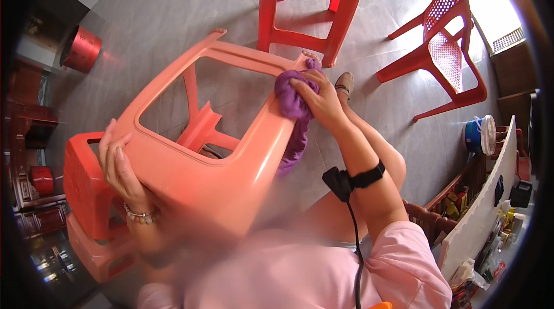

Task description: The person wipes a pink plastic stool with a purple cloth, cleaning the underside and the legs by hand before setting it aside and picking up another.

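Observation:
A salmon-coloured plastic stool lies tipped before me, one framed side facing up and its feet pointing away. My left hand, with a bead bracelet on the wrist, rests against the stool's left edge, fingers extended and slightly spread. In my right hand is a bunched purple cloth, pressed on the stool's right leg near the foot. Part of the cloth hangs down beside that leg. The underside of the stool's seat is hidden.
A red plastic stool stands ahead, and a red plastic armchair is at the right. More stools are stacked at the left. A red bin stands farther left; a blue-and-white bucket is at the right.

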The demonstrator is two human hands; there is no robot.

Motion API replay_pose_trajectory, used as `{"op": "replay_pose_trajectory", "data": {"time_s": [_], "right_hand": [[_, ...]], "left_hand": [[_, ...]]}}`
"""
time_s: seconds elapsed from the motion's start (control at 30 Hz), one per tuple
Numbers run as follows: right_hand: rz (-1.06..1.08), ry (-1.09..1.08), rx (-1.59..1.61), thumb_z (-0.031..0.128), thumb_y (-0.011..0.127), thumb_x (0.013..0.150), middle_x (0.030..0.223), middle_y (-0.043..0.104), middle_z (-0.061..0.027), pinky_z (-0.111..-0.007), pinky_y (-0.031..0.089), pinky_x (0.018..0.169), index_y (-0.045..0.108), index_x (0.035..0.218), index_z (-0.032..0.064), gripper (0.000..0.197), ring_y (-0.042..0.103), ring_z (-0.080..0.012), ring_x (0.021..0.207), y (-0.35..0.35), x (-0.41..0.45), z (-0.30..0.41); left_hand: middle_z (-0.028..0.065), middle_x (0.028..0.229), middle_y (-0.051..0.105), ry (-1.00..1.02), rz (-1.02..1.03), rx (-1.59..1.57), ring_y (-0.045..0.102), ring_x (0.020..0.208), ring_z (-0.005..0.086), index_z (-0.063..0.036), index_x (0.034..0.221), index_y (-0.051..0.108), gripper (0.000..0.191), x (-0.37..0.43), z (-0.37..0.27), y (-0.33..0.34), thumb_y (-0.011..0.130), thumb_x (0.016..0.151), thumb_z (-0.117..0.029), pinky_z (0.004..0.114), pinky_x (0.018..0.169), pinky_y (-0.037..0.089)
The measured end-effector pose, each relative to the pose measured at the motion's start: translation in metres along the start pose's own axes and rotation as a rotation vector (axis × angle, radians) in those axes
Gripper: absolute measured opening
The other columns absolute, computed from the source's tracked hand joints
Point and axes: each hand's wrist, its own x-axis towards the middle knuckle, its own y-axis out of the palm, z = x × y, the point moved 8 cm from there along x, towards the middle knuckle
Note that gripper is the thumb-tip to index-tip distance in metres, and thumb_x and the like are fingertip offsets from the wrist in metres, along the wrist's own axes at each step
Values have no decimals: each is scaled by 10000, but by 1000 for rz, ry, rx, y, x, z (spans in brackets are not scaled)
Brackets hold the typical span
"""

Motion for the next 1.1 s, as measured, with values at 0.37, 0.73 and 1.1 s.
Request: {"op": "replay_pose_trajectory", "data": {"time_s": [0.37, 0.73, 1.1], "right_hand": [[115, -137, 37, 226, 699, 842, 928, 663, -144, -358, 451, 878, 698, 948, -26, 274, 604, -279, 932, 16, -15, 38], [294, -233, 38, 178, 722, 821, 981, 656, -138, -383, 426, 930, 662, 891, -36, 234, 584, -305, 1018, 31, -50, 89], [95, -3, -203, 197, 667, 885, 887, 672, -135, -335, 473, 823, 705, 940, -33, 240, 624, -236, 927, -1, 15, 2]], "left_hand": [[253, 1313, 511, -75, 9, 10, 472, 1245, 341, 83, 1094, 606, 474, -1, 3, 1, 287, 968, -244, 449, 1077, 332], [244, 1307, 519, -104, 12, -4, 471, 1253, 343, 77, 1082, 609, 461, -8, 5, -4, 290, 950, -229, 456, 1090, 328], [180, 1315, 528, -108, -48, -67, 487, 1117, 262, 26, 1048, 661, 365, -6, 6, -3, 407, 907, -196, 385, 950, 390]]}}
